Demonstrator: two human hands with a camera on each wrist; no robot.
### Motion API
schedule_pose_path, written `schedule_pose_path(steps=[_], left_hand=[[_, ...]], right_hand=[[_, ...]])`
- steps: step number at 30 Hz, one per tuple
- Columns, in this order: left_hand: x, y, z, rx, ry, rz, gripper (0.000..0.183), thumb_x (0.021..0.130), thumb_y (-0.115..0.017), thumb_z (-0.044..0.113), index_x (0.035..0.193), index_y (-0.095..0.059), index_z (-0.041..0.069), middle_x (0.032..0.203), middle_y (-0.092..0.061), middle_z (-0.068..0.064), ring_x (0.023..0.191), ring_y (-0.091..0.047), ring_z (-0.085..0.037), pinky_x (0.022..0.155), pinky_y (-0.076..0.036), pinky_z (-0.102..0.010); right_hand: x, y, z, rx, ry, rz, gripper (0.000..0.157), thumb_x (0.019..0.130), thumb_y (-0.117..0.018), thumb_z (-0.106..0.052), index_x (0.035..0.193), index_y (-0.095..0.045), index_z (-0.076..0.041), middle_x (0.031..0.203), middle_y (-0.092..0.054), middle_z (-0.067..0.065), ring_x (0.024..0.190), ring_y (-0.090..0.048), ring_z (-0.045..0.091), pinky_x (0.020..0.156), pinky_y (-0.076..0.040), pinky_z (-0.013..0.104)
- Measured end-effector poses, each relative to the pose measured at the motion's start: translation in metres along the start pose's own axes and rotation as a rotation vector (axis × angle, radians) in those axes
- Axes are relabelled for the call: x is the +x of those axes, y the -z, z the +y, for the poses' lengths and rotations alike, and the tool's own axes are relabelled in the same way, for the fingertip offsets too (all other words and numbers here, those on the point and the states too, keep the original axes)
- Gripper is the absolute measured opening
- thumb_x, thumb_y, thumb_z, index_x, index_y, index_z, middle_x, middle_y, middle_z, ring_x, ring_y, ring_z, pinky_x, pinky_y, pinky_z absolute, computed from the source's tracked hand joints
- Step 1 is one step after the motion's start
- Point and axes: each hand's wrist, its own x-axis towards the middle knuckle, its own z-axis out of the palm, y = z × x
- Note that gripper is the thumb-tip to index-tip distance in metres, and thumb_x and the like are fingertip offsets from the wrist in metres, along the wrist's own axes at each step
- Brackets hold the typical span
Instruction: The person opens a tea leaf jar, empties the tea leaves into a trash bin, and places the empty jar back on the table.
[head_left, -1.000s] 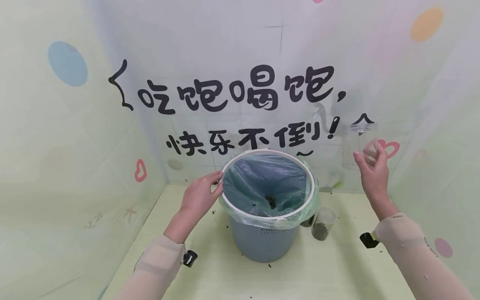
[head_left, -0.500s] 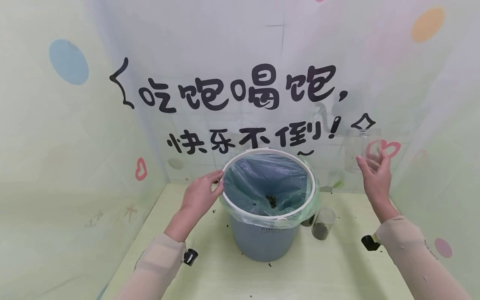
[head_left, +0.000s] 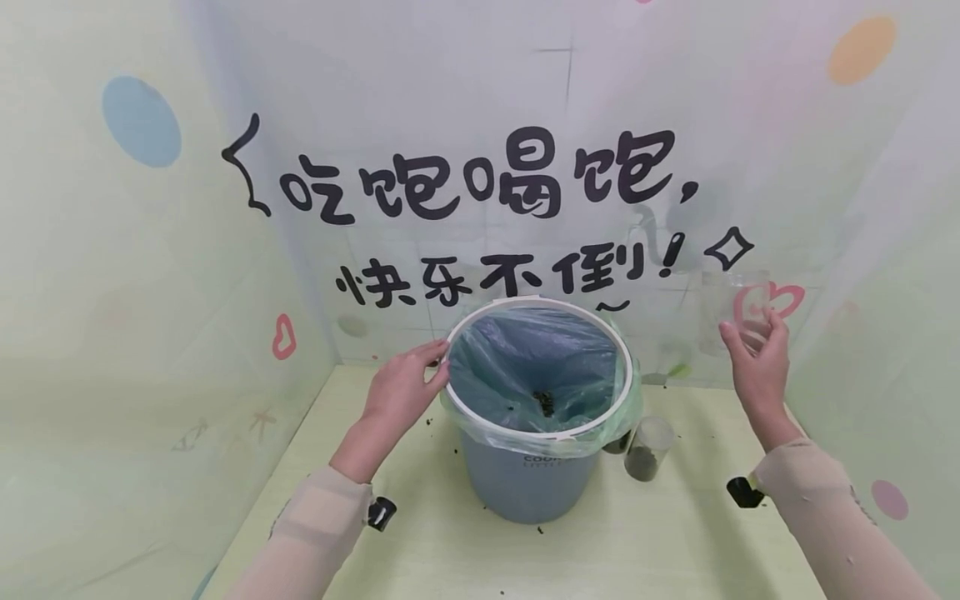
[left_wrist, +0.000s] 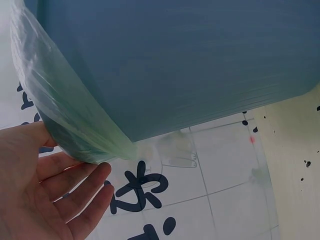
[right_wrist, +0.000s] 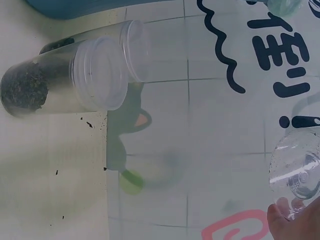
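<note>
A blue-grey trash can (head_left: 525,487) with a white rim ring (head_left: 459,398) stands mid-table. A translucent green bag (left_wrist: 75,110) lines it and folds over its edge, with dark crumbs (head_left: 543,403) lying inside. My left hand (head_left: 397,387) holds the can's left edge by fingers and thumb, and its fingertips (left_wrist: 102,170) press against the bag. Up at the right, my right hand (head_left: 761,367) grips a clear plastic jar (head_left: 720,321) between thumb and fingers. The jar's base (right_wrist: 295,170) faces the right wrist camera and looks nearly bare.
Two clear containers stand right of the can; the nearer container (head_left: 643,458) holds dark dried leaf, and the farther container (right_wrist: 131,47) sits partly behind it. Dark bits are scattered over the pale table (head_left: 600,567). A printed sheet (head_left: 480,92) backs the table.
My right hand has moved slightly down and to the right with the clear jar. The left hand stays at the can's rim, and the crumbs in the bag look the same.
</note>
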Motion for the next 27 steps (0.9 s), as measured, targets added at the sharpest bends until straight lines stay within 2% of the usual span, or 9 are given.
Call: schedule_pose_path(steps=[3, 9, 12, 24, 27], left_hand=[[0.000, 0.000, 0.000, 0.001, -0.002, 0.002, 0.040, 0.097, -0.059, 0.026, 0.136, -0.062, 0.016, 0.139, -0.062, -0.005, 0.044, -0.036, -0.012, 0.043, -0.031, -0.024], [0.000, 0.000, 0.000, -0.002, -0.002, 0.000, 0.041, 0.098, -0.059, 0.026, 0.137, -0.062, 0.016, 0.138, -0.063, -0.005, 0.045, -0.036, -0.012, 0.044, -0.031, -0.024], [0.000, 0.001, 0.000, -0.001, -0.001, 0.000, 0.041, 0.097, -0.059, 0.026, 0.137, -0.061, 0.016, 0.138, -0.064, -0.005, 0.046, -0.037, -0.013, 0.044, -0.031, -0.024], [0.000, 0.001, 0.001, 0.013, 0.005, -0.010, 0.041, 0.098, -0.058, 0.026, 0.137, -0.061, 0.016, 0.140, -0.062, -0.005, 0.047, -0.039, -0.013, 0.044, -0.032, -0.024], [0.000, 0.001, 0.001, 0.016, 0.002, -0.010, 0.041, 0.098, -0.058, 0.026, 0.137, -0.062, 0.016, 0.140, -0.062, -0.005, 0.047, -0.039, -0.012, 0.044, -0.031, -0.024]], right_hand=[[0.001, 0.001, 0.004, -0.013, -0.015, 0.000, 0.071, 0.097, -0.059, -0.042, 0.156, -0.022, -0.028, 0.140, -0.046, -0.003, 0.135, -0.048, 0.026, 0.116, -0.041, 0.038], [0.003, 0.002, 0.011, -0.039, -0.024, -0.005, 0.075, 0.096, -0.061, -0.041, 0.157, -0.019, -0.026, 0.153, -0.040, 0.012, 0.135, -0.047, 0.029, 0.115, -0.042, 0.040], [0.004, 0.002, 0.014, -0.046, -0.022, -0.003, 0.076, 0.096, -0.061, -0.040, 0.157, -0.019, -0.024, 0.153, -0.039, 0.014, 0.134, -0.047, 0.030, 0.115, -0.042, 0.041], [0.000, 0.004, 0.025, -0.088, -0.044, 0.012, 0.076, 0.096, -0.061, -0.042, 0.157, -0.020, -0.025, 0.139, -0.045, 0.003, 0.129, -0.050, 0.026, 0.110, -0.047, 0.040], [0.000, 0.004, 0.028, -0.110, -0.054, 0.009, 0.077, 0.095, -0.061, -0.043, 0.158, -0.019, -0.024, 0.141, -0.045, 0.004, 0.128, -0.051, 0.026, 0.108, -0.048, 0.040]])
